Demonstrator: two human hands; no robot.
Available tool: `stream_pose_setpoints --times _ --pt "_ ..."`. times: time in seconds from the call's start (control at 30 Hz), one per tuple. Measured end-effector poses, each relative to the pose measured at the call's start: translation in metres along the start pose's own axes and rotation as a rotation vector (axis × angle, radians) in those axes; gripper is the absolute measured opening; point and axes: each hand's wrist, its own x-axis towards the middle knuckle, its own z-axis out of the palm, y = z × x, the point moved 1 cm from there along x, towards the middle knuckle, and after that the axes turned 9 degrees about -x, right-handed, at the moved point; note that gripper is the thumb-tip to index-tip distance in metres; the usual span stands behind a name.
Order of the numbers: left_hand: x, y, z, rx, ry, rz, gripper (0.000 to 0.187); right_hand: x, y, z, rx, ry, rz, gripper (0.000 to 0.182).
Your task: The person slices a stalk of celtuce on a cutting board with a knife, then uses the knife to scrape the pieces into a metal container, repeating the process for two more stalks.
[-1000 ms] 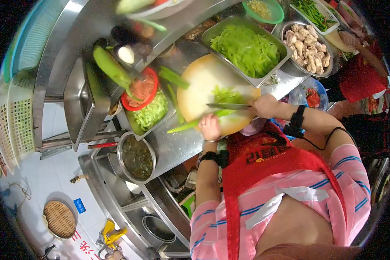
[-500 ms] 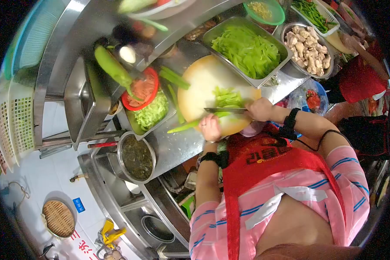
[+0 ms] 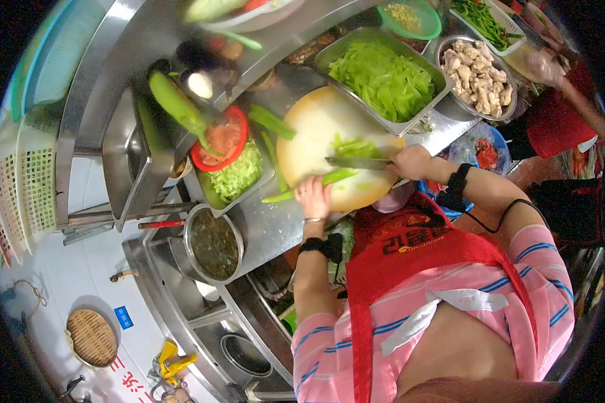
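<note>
On the round cutting board (image 3: 309, 124), my left hand (image 3: 314, 196) presses a long green stalk (image 3: 341, 176) that looks like celery, its fingers curled over it. One end sticks out past the hand to the left and the other points toward the knife (image 3: 359, 162). My right hand (image 3: 410, 162) is closed around the knife's handle, with the blade just beyond the stalk's cut end, beside a small heap of cut green pieces (image 3: 356, 146). More green stalks (image 3: 270, 121) lie at the board's left edge.
A steel tray of sliced greens (image 3: 383, 77) overlaps the board's far edge. Bowls of meat pieces (image 3: 477, 77) and dark soaked leaves (image 3: 214, 243) flank the counter. At left, a red bowl (image 3: 242, 138) rests over shredded greens (image 3: 238, 169). Another person's arm (image 3: 578, 101) reaches in at right.
My left hand has slid left along the stalk, away from the knife. The blade has shifted slightly right and up. At far right, the other person's arm has moved.
</note>
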Motion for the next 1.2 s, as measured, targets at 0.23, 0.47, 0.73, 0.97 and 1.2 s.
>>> stream_pose_setpoints --times 0.23,0.47,0.73,0.97,1.2 --pt "0.003 0.025 0.013 -0.137 0.018 0.14 0.023 0.0 -0.001 0.027 -0.036 0.082 0.003 0.031" --pt "-0.013 0.02 0.026 -0.053 0.11 0.123 0.017 -0.007 -0.006 0.014 -0.111 0.018 0.002 0.025" --pt "-0.014 0.018 0.028 -0.06 0.146 0.124 0.019 -0.01 -0.005 0.002 -0.113 0.049 -0.048 0.031" --pt "-0.009 0.018 0.026 -0.067 0.166 0.158 0.02 -0.005 -0.006 -0.007 -0.066 0.057 -0.054 0.03" --pt "-0.011 0.017 0.026 -0.071 0.136 0.14 0.019 0.002 -0.008 0.013 -0.119 0.059 -0.069 0.028"
